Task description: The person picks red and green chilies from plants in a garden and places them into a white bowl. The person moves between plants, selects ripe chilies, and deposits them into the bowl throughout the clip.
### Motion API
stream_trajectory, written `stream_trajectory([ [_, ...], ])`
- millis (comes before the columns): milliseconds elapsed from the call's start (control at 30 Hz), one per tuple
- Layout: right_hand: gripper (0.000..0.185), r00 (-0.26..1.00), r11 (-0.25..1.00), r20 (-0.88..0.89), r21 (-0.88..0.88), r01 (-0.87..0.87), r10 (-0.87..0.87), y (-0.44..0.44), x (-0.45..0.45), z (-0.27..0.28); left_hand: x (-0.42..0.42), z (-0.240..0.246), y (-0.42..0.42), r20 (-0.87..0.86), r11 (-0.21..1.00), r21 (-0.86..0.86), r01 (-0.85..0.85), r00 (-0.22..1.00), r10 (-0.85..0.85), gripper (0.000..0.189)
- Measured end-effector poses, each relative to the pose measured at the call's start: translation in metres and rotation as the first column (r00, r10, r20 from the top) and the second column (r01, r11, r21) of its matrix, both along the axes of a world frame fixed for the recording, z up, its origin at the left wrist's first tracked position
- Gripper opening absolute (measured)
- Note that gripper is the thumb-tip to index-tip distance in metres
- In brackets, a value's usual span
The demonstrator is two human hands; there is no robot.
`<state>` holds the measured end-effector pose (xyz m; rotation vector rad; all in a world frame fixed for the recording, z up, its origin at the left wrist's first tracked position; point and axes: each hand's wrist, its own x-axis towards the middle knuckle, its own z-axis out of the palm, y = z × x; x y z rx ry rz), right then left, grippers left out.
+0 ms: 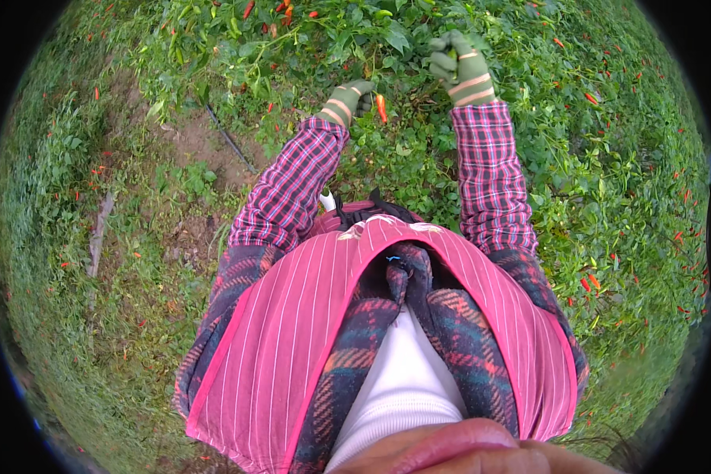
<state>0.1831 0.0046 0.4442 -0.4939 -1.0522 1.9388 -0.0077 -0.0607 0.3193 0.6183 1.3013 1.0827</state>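
Note:
My left hand (349,102), in a green work glove with pale stripes, reaches into the foliage with its fingers curled away from view. Just right of those fingertips hangs an orange-red chili pepper (381,108); whether they touch is unclear. My right hand (461,68), gloved the same way, is up among the leaves of a chili pepper plant (397,38) with its fingers bent inward. A small green bit shows between these fingers, too small to name. Both forearms wear checked sleeve covers, and a pink striped apron (290,302) covers my front.
Dense chili plants (598,148) with red fruit spread along the right. Green and red peppers (234,25) hang at the upper left. A thin black hose (230,139) crosses bare soil (198,142) left of my left arm. Farther left lies a pale strip (99,234).

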Motion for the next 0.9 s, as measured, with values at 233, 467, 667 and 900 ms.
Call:
stream_trajectory([
  [233,0.038,0.389,0.502,0.515,0.853,-0.142,-0.764,0.015,-0.055,0.035,0.01,0.008,-0.001,0.026,0.999,0.019,-0.025,0.999,0.025,0.022],
  [467,0.043,0.098,0.342,0.484,0.734,-0.587,-0.869,0.04,-0.079,0.007,0.014,0.002,0.004,0.047,0.998,0.057,-0.03,0.999,0.028,0.026],
  [667,0.047,0.405,0.602,0.643,0.761,-0.243,-0.65,0.024,-0.071,-0.042,0.0,0.018,0.026,0.351,0.955,0.167,-0.245,0.92,0.174,0.039],
  [900,0.046,0.415,0.706,0.714,0.677,-0.206,-0.564,0.011,-0.069,-0.058,-0.001,0.03,0.053,0.041,0.98,-0.11,-0.163,0.985,0.169,0.041],
])
